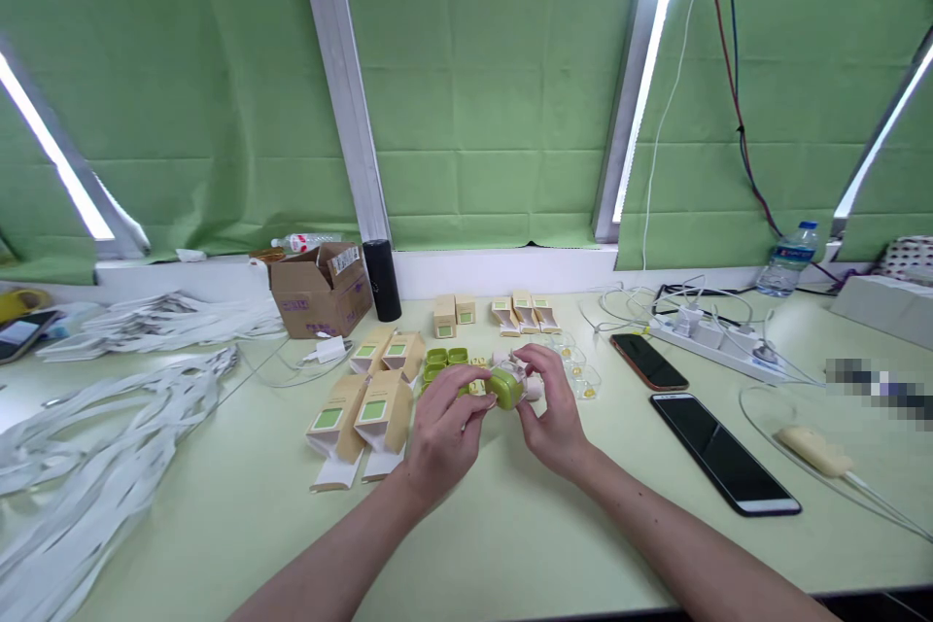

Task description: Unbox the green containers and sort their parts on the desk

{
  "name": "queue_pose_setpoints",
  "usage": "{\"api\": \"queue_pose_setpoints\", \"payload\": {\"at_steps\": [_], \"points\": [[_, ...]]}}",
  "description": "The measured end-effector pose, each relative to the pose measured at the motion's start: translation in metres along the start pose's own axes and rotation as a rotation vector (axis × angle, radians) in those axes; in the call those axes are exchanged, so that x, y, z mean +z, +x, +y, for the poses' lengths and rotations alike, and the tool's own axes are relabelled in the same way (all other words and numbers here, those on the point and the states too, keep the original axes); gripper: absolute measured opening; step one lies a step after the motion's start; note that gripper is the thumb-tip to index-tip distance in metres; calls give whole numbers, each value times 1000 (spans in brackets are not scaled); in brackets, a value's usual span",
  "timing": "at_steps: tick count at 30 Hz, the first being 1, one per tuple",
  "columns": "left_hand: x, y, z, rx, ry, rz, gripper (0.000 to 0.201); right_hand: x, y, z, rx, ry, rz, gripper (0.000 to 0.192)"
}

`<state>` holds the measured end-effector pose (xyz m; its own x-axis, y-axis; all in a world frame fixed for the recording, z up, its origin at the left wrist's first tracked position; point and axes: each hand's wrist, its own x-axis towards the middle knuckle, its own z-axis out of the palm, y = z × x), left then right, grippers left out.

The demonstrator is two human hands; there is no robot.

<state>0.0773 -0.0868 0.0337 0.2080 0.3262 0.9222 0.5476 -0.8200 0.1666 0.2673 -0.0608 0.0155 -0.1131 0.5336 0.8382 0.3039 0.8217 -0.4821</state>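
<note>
Both my hands meet over the middle of the pale green table [510,535]. My left hand [441,432] and my right hand [550,408] together hold a small green rounded case [504,387] with a white part on top. Just behind it lie more small green cases [444,360] and clear plastic trays [579,369]. To the left of my left hand lie open tan cartons with green labels [364,413].
Small tan boxes [496,311] stand at the back. A cardboard box [321,290] and black cylinder [382,280] sit back left, white straps [87,437] at left. Two phones [721,452], a power strip [721,340], a water bottle [791,258] lie right.
</note>
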Motion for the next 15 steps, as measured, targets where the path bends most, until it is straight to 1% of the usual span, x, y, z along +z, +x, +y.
{"api": "queue_pose_setpoints", "payload": {"at_steps": [2, 4, 6, 10, 15], "points": [[1, 0, 0, -25, 7, -6, 16, -2, -1, 1, -91, -56, -18, 59], [1, 0, 1, -45, 6, -12, 17, -2, -1, 2, -172, -72, -63, 65], [1, 0, 1, -59, -2, -18, 17, -3, -1, 2, -205, -55, -111, 68], [3, -1, -1, -115, -33, -43, 16, -3, 0, 2, -144, -22, -169, 65], [6, -4, -7, -265, -83, -49, 13, -3, 3, 0, -43, -5, -184, 60]]}}
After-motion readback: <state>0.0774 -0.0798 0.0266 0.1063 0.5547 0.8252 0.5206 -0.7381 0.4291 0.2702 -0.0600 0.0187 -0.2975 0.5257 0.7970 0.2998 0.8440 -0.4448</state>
